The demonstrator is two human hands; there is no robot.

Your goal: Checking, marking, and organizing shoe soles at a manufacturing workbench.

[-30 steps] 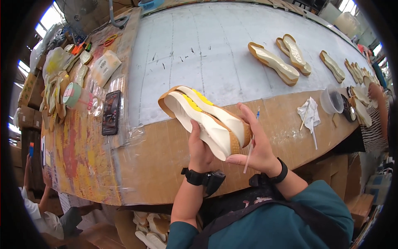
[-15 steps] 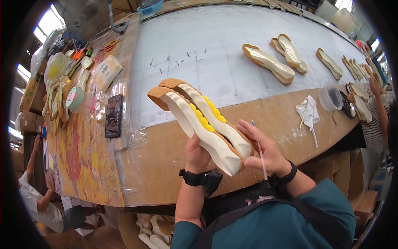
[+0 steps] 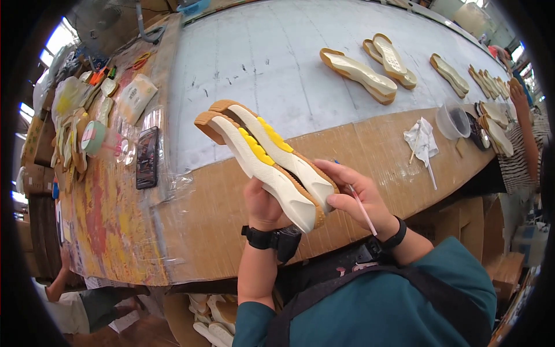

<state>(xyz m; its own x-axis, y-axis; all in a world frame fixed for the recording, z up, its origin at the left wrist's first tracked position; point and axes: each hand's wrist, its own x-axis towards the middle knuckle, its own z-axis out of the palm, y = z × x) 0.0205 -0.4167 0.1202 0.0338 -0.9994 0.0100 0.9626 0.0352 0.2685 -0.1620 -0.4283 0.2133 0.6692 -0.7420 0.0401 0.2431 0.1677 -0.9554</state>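
A pair of shoe soles [image 3: 272, 162], white with yellow inserts and tan edges, is held side by side above the near edge of the table [image 3: 243, 69], toes pointing up and to the left. The left hand [image 3: 263, 202] is wrapped under the heel end of the soles, fingers hidden behind them, thumb side toward the camera; a black watch [image 3: 274, 238] is worn on that wrist. The right hand [image 3: 361, 196] is closed lightly on the heel end from the right, fingertips touching the side of the nearer sole, and a thin pink-white stick [image 3: 363, 209] is pinched in the same hand, pointing down toward the wrist. A black band [image 3: 398, 236] is seen on the right wrist.

On the table, a black phone [image 3: 147, 157] lies to the left under clear plastic. More soles [image 3: 359, 74] are laid out at the far right. A crumpled white cloth [image 3: 422, 141] and a clear cup [image 3: 452, 120] are near the right edge. Another person's arm [image 3: 523, 124] is seen at the far right, well apart.
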